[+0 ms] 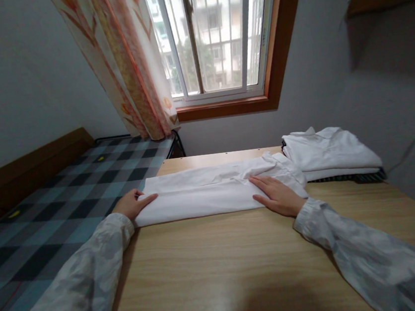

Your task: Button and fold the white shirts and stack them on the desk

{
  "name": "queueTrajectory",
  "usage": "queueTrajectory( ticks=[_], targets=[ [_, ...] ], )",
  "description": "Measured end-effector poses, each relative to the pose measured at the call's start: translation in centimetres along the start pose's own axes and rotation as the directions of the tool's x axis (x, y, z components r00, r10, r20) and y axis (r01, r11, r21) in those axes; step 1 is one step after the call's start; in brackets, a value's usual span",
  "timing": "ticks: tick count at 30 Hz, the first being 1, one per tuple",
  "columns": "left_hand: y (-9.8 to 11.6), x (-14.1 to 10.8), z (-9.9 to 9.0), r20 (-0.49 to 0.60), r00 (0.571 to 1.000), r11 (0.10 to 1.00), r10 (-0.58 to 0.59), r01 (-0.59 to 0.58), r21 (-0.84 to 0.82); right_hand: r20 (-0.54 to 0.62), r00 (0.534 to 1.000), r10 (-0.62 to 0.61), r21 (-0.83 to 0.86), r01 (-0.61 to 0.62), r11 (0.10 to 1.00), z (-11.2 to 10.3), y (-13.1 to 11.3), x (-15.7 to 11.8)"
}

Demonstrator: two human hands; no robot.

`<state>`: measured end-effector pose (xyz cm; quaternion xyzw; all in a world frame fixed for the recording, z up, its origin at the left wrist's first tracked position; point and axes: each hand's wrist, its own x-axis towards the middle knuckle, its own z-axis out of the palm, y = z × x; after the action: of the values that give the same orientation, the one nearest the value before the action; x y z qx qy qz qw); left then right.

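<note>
A white garment [198, 201], folded into a long flat strip, lies across the wooden table [205, 265]. At its left end is my left hand [132, 204], the thumb on top of the cloth and the other fingers bent at the edge, pinching the cloth. My right hand [277, 195] rests flat on the right part of the garment, palm down with fingers spread. Crumpled cloth with a collar-like shape shows just beyond the right hand.
Folded white clothes [330, 151] are stacked at the table's back right, with a dark patterned piece underneath. A bed with a checked cover [67, 206] adjoins the left side. Behind are a window [217, 39] and a floral curtain [125, 60].
</note>
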<state>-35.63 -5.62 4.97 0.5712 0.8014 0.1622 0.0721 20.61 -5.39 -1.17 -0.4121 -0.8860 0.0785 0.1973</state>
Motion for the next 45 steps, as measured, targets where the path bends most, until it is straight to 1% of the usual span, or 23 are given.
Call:
queueTrajectory(
  ticks=[3,6,7,9,10,12,13,15,17,18,20,21,22,24,27,30,33,36,37,38,41,43,45],
  targets=[
    [-0.1,-1.2,0.2,-0.034,0.999,0.995,-0.012,0.015,0.096,-0.058,0.994,0.09,-0.036,-0.092,0.995,-0.3,0.7,-0.7],
    [0.6,-2.4,0.2,-0.058,0.998,0.98,-0.005,0.017,0.201,-0.084,0.992,0.097,-0.067,-0.103,0.992,-1.0,1.5,-1.4],
    [1.0,-2.8,0.0,-0.078,0.997,0.97,0.019,0.0,0.242,-0.102,0.99,0.093,-0.079,-0.101,0.992,-1.3,1.8,-1.7],
    [2.1,-3.4,-0.5,-0.123,0.984,0.941,0.132,-0.085,0.328,-0.187,0.975,0.119,-0.106,-0.14,0.984,-2.0,2.6,-2.2],
    [2.8,-3.7,-0.6,-0.135,0.967,0.921,0.214,-0.154,0.357,-0.257,0.954,0.156,-0.116,-0.19,0.975,-2.4,3.2,-2.4],
    [4.5,-4.3,-0.7,-0.119,0.913,0.875,0.39,-0.327,0.357,-0.399,0.882,0.251,-0.117,-0.321,0.94,-3.0,4.4,-2.9],
    [5.5,-4.7,-0.5,-0.1,0.877,0.848,0.47,-0.417,0.327,-0.451,0.842,0.295,-0.109,-0.381,0.918,-3.2,5.1,-3.1],
    [7.8,-5.4,0.5,-0.06,0.795,0.78,0.604,-0.574,0.249,-0.493,0.786,0.374,-0.077,-0.467,0.881,-3.2,6.2,-3.4],
    [10.1,-6.1,2.2,-0.007,0.726,0.713,0.687,-0.672,0.201,-0.469,0.742,0.479,-0.007,-0.545,0.838,-3.1,6.9,-3.4],
    [11.1,-6.3,3.2,0.016,0.709,0.695,0.705,-0.696,0.18,-0.435,0.719,0.542,0.041,-0.586,0.81,-3.0,7.1,-3.4],
    [12.6,-6.5,5.2,0.072,0.698,0.686,0.713,-0.715,0.138,-0.345,0.68,0.647,0.142,-0.644,0.752,-3.1,7.4,-3.2],
    [12.9,-6.5,6.0,0.101,0.701,0.691,0.706,-0.713,0.116,-0.301,0.674,0.674,0.193,-0.649,0.736,-3.2,7.5,-3.2],
    [13.0,-6.5,6.8,0.126,0.705,0.699,0.698,-0.709,0.096,-0.265,0.682,0.681,0.248,-0.634,0.732,-3.5,7.5,-3.2],
    [12.7,-6.3,8.0,0.16,0.706,0.706,0.69,-0.705,0.062,-0.223,0.72,0.657,0.363,-0.564,0.742,-4.1,7.3,-3.8],
    [11.5,-6.0,8.7,0.172,0.688,0.692,0.706,-0.721,0.043,-0.162,0.765,0.623,0.486,-0.487,0.725,-5.0,6.4,-5.9],
    [11.1,-6.1,8.4,0.192,0.685,0.688,0.703,-0.723,0.065,-0.13,0.756,0.641,0.476,-0.52,0.71,-5.3,5.4,-8.5],
    [12.7,-6.7,7.4,0.243,0.709,0.706,0.662,-0.698,0.117,-0.217,0.733,0.645,0.318,-0.571,0.757,-5.3,4.8,-9.7],
    [16.3,-8.0,6.6,0.23,0.725,0.7,0.649,-0.687,0.192,-0.266,0.744,0.613,0.237,-0.566,0.79,-5.3,5.0,-9.3],
    [17.8,-8.5,6.6,0.207,0.714,0.684,0.669,-0.7,0.206,-0.276,0.749,0.603,0.216,-0.563,0.798,-5.3,5.1,-8.9],
    [19.2,-9.1,6.8,0.193,0.691,0.66,0.697,-0.723,0.205,-0.286,0.75,0.597,0.181,-0.569,0.802,-5.2,5.3,-8.5],
    [23.0,-10.6,8.6,0.201,0.595,0.578,0.778,-0.804,0.142,-0.304,0.746,0.592,0.037,-0.612,0.79,-4.9,5.8,-7.7],
    [24.5,-11.1,10.1,0.194,0.546,0.542,0.815,-0.837,0.079,-0.287,0.76,0.584,-0.007,-0.611,0.792,-4.6,6.0,-7.8],
    [25.1,-11.1,11.5,0.184,0.509,0.515,0.841,-0.857,0.019,-0.268,0.777,0.569,-0.02,-0.595,0.803,-4.3,6.1,-8.1]
  ],
)
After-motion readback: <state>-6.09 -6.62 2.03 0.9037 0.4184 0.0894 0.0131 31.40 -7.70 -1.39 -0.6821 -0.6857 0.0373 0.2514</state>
